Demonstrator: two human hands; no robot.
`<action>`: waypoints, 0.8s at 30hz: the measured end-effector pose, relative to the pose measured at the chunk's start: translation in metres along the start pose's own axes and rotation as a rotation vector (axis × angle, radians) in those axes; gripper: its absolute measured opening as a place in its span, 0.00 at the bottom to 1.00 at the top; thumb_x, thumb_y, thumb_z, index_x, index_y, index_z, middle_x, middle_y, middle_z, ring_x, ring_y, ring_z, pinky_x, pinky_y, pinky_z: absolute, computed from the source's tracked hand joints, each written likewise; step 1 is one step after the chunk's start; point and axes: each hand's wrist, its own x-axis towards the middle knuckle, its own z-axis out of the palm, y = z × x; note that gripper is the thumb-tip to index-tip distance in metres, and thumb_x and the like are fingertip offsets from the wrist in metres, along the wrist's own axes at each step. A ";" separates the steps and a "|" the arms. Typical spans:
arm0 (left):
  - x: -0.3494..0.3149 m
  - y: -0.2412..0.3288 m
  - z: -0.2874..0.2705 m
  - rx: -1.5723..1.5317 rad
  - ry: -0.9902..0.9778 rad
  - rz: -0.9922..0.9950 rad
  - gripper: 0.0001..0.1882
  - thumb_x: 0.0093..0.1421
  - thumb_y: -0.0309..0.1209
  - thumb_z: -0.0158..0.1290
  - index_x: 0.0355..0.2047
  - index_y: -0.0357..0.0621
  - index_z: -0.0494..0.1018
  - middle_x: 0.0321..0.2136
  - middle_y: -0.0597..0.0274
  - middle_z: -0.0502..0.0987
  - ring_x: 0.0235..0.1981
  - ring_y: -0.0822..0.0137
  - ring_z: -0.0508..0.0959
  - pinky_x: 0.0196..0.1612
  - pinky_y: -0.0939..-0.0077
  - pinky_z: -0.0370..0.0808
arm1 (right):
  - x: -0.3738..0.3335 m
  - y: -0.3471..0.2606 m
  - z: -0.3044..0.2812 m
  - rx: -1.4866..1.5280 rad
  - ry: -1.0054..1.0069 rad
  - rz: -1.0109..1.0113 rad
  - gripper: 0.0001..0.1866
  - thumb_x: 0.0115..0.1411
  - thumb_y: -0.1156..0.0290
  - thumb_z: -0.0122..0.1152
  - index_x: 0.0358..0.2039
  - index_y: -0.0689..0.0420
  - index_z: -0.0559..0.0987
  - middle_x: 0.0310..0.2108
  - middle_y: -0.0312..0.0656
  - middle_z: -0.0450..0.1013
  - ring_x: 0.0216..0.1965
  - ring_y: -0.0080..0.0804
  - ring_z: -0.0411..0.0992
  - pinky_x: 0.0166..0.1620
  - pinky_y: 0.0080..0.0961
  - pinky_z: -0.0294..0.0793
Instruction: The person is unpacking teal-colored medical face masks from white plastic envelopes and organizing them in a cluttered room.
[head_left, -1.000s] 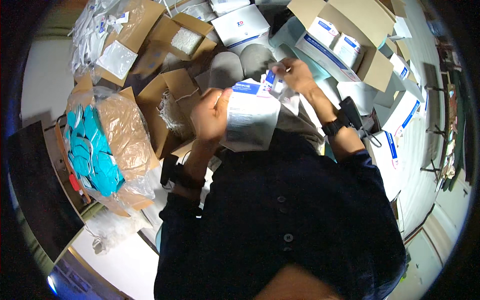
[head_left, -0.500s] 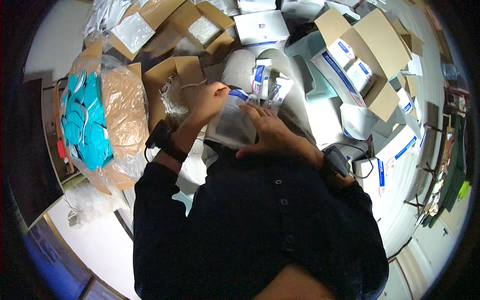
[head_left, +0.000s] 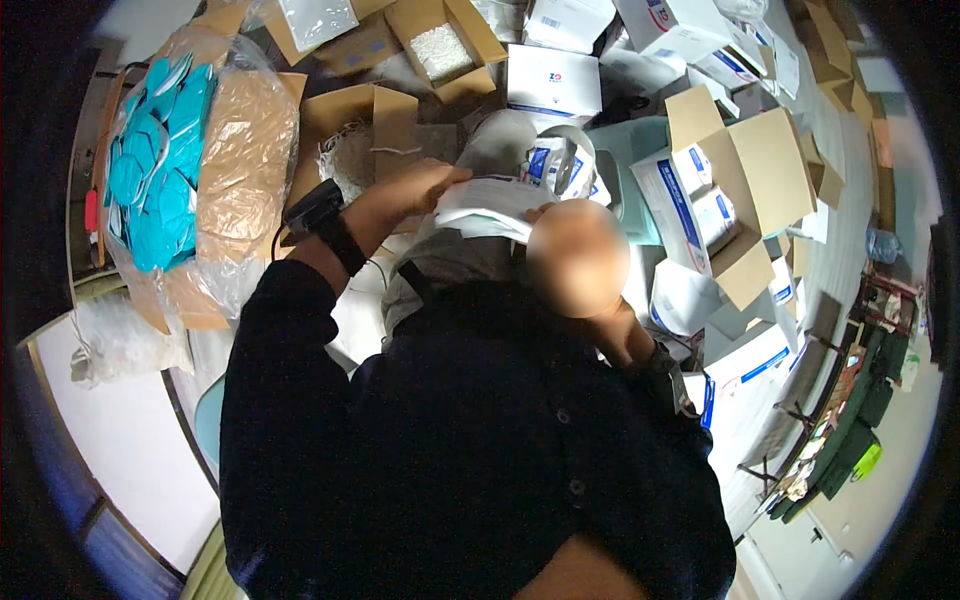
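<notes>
A white flat packet (head_left: pixel 485 205) with a pale green lower edge is stretched across my lap, tilted so that its face is foreshortened. My left hand (head_left: pixel 425 188) pinches its upper left corner. At the packet's right end is my right hand (head_left: pixel 578 258), mostly smeared by a round blur; one fingertip shows against the packet's edge, the other fingers cannot be made out. Just beyond, several white and blue packets (head_left: pixel 562 168) lie between my legs, some in shiny wrapping.
An open carton (head_left: pixel 745 180) with white and blue boxes stands at right, beside a pale green stool (head_left: pixel 632 150). At left are teal masks (head_left: pixel 160 165) in a plastic-lined carton and an open carton with white cords (head_left: pixel 345 165). A closed white box (head_left: pixel 553 82) sits ahead.
My right hand, earlier spread flat over a see-through bag, has shifted to the packet's right end. The packet is now tilted more edge-on. The whole view has also turned slightly.
</notes>
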 end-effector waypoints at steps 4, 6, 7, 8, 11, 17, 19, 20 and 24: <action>0.005 0.010 0.014 -0.455 0.108 -0.264 0.31 0.66 0.55 0.39 0.42 0.36 0.74 0.31 0.54 0.79 0.26 0.68 0.79 0.31 0.75 0.77 | -0.006 0.019 0.001 0.211 0.096 0.188 0.07 0.49 0.76 0.63 0.31 0.55 0.82 0.29 0.38 0.76 0.33 0.36 0.74 0.34 0.29 0.76; 0.006 0.011 0.017 -0.474 0.159 -0.268 0.35 0.65 0.60 0.37 0.42 0.36 0.74 0.30 0.55 0.78 0.26 0.67 0.79 0.30 0.74 0.78 | -0.013 0.030 0.008 0.339 0.169 0.272 0.05 0.52 0.77 0.62 0.31 0.57 0.81 0.29 0.41 0.76 0.32 0.38 0.75 0.34 0.29 0.75; 0.004 0.017 0.017 -0.413 0.177 -0.258 0.35 0.65 0.60 0.37 0.43 0.36 0.74 0.30 0.56 0.78 0.28 0.66 0.79 0.32 0.74 0.77 | -0.015 0.032 0.009 0.376 0.172 0.320 0.04 0.54 0.77 0.62 0.31 0.59 0.81 0.30 0.43 0.76 0.31 0.36 0.75 0.33 0.27 0.75; 0.002 0.023 0.016 -0.352 0.195 -0.248 0.36 0.64 0.61 0.37 0.44 0.37 0.74 0.30 0.56 0.77 0.29 0.66 0.78 0.34 0.73 0.76 | -0.018 0.033 0.008 0.412 0.175 0.368 0.04 0.56 0.76 0.62 0.31 0.61 0.80 0.30 0.45 0.77 0.29 0.35 0.75 0.32 0.26 0.74; -0.006 0.033 0.035 -0.445 0.323 -0.116 0.35 0.65 0.59 0.37 0.44 0.37 0.74 0.38 0.54 0.78 0.35 0.66 0.79 0.37 0.70 0.78 | -0.023 0.033 -0.005 0.444 0.199 0.482 0.06 0.61 0.76 0.58 0.32 0.66 0.79 0.31 0.47 0.76 0.21 0.27 0.71 0.24 0.21 0.69; 0.001 0.024 0.052 -0.591 0.227 0.220 0.25 0.68 0.50 0.39 0.48 0.43 0.73 0.42 0.59 0.77 0.44 0.68 0.76 0.50 0.71 0.70 | -0.040 0.031 -0.015 0.613 0.233 0.620 0.07 0.63 0.77 0.53 0.35 0.67 0.77 0.31 0.47 0.75 0.21 0.28 0.74 0.25 0.22 0.74; 0.000 0.034 0.059 -0.740 0.153 0.186 0.25 0.68 0.49 0.39 0.47 0.40 0.72 0.40 0.58 0.76 0.45 0.67 0.75 0.46 0.73 0.76 | -0.046 0.035 -0.014 0.725 0.240 0.702 0.08 0.65 0.75 0.51 0.35 0.67 0.76 0.28 0.45 0.75 0.21 0.28 0.74 0.25 0.23 0.74; 0.000 0.039 0.061 -0.847 0.077 0.137 0.24 0.69 0.48 0.39 0.47 0.39 0.71 0.41 0.58 0.75 0.46 0.66 0.75 0.44 0.73 0.78 | -0.052 0.039 -0.010 0.758 0.198 0.735 0.09 0.65 0.74 0.51 0.35 0.67 0.76 0.28 0.44 0.75 0.21 0.27 0.75 0.26 0.23 0.74; -0.001 0.032 0.080 -0.816 0.225 0.205 0.16 0.67 0.38 0.46 0.49 0.40 0.67 0.43 0.58 0.72 0.46 0.67 0.75 0.43 0.74 0.80 | -0.063 0.043 -0.001 0.856 0.193 0.824 0.09 0.66 0.72 0.52 0.38 0.65 0.75 0.28 0.42 0.75 0.24 0.26 0.75 0.29 0.21 0.75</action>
